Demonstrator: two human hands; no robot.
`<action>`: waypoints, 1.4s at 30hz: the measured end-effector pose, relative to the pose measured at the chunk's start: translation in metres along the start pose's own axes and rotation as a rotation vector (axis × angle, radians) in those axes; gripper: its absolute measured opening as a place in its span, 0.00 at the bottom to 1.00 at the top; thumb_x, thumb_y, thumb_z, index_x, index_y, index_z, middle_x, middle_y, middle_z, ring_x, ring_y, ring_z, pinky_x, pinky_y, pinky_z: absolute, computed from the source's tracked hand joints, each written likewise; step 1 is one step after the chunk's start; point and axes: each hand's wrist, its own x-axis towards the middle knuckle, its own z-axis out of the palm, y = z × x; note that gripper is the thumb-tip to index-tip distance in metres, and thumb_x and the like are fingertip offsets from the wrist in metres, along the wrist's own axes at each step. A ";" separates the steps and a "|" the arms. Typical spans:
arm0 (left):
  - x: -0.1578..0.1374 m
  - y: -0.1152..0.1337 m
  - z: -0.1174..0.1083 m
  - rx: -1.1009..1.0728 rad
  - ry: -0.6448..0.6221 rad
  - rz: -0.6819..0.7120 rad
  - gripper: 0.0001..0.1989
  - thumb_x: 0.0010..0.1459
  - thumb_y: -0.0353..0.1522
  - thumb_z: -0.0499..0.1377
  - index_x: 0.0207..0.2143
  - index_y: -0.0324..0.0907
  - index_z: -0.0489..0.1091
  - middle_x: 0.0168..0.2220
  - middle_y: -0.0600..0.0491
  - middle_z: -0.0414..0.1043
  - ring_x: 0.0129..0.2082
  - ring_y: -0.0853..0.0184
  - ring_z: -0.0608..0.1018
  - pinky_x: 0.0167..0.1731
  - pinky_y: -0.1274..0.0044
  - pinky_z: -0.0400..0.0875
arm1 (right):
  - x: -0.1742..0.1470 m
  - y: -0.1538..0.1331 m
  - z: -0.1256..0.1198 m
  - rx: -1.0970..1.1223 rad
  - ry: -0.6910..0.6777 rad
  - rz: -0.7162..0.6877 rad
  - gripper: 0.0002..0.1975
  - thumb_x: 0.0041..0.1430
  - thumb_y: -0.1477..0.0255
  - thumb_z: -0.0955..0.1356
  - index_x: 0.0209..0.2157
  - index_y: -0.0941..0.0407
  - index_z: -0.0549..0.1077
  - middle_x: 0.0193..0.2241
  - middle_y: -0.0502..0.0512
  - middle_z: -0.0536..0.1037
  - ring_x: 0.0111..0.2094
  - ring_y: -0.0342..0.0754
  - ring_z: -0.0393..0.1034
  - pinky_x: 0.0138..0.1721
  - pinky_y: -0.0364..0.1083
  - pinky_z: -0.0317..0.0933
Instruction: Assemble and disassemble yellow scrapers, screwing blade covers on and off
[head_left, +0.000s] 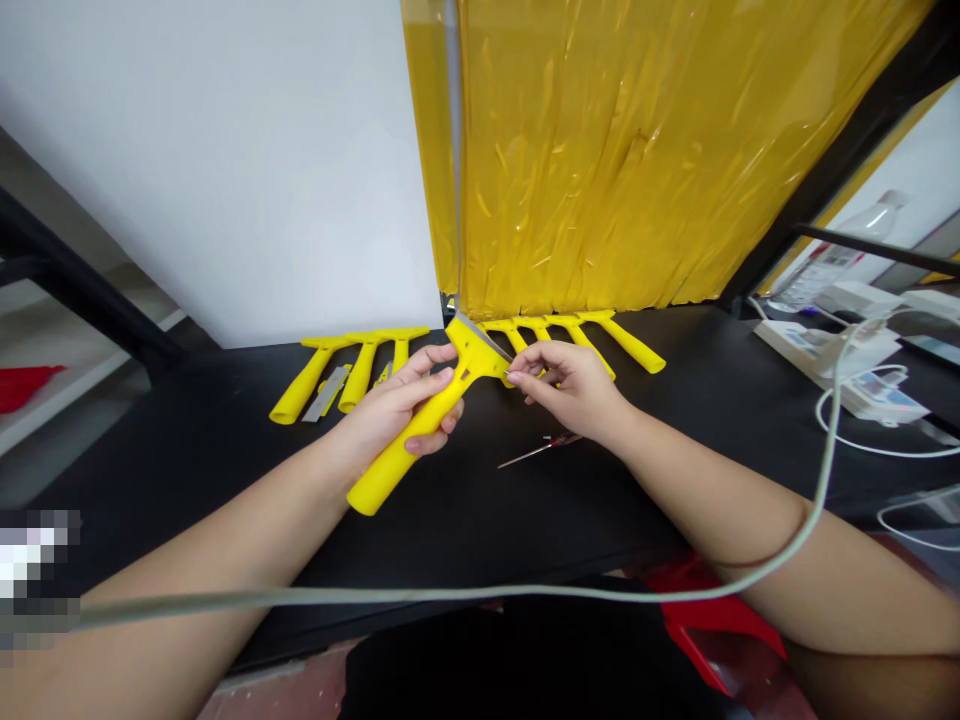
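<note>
My left hand (390, 400) is wrapped around the neck of a yellow scraper (394, 458), held at a slant above the black table. A thin grey blade (484, 334) shows along the far edge of its head. At the head's right end, the fingers of my right hand (574, 388) are pinched together against it. A tiny shiny tip shows between these fingers, too small to name. Below my right hand lies a thin tool like a screwdriver (529, 456), its handle end partly hidden.
More yellow scrapers (300, 388) rest along the back of the black table (450, 545), left and right. A loose grey blade (327, 393) lies among the left ones. White electrical boxes (825, 350) and a plastic bottle (840, 255) stand right. A pale cable (480, 594) crosses in front.
</note>
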 end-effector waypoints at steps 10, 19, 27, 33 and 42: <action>0.003 -0.014 -0.002 0.083 -0.053 0.002 0.20 0.65 0.41 0.64 0.54 0.51 0.60 0.22 0.59 0.71 0.09 0.75 0.63 0.09 0.87 0.56 | 0.003 -0.003 -0.001 0.045 -0.065 0.043 0.12 0.61 0.60 0.75 0.35 0.55 0.77 0.34 0.54 0.73 0.32 0.45 0.68 0.27 0.44 0.67; 0.002 -0.008 -0.008 -0.057 -0.159 -0.146 0.18 0.66 0.39 0.64 0.53 0.54 0.61 0.26 0.58 0.68 0.13 0.76 0.63 0.09 0.89 0.55 | 0.008 0.005 -0.004 0.415 -0.175 0.287 0.28 0.43 0.57 0.83 0.33 0.54 0.66 0.28 0.45 0.67 0.26 0.41 0.65 0.20 0.40 0.64; 0.001 -0.008 -0.006 -0.125 -0.132 -0.109 0.23 0.58 0.30 0.70 0.51 0.53 0.64 0.33 0.57 0.67 0.21 0.73 0.72 0.08 0.90 0.57 | 0.008 0.006 -0.007 0.430 -0.181 0.294 0.27 0.46 0.56 0.82 0.37 0.53 0.67 0.27 0.43 0.67 0.22 0.38 0.58 0.17 0.39 0.59; 0.000 -0.002 -0.001 -0.178 -0.021 -0.079 0.21 0.58 0.27 0.68 0.49 0.50 0.65 0.41 0.53 0.71 0.22 0.75 0.72 0.07 0.91 0.54 | 0.006 0.004 -0.044 0.051 -0.268 0.169 0.20 0.55 0.56 0.78 0.38 0.55 0.71 0.27 0.46 0.67 0.26 0.40 0.60 0.25 0.42 0.58; 0.006 -0.001 -0.002 -0.135 0.153 -0.005 0.21 0.59 0.26 0.67 0.50 0.50 0.64 0.39 0.53 0.71 0.22 0.74 0.74 0.09 0.91 0.54 | 0.003 0.012 -0.069 -0.442 -0.763 0.241 0.11 0.52 0.64 0.78 0.37 0.52 0.82 0.26 0.45 0.66 0.25 0.42 0.60 0.27 0.44 0.51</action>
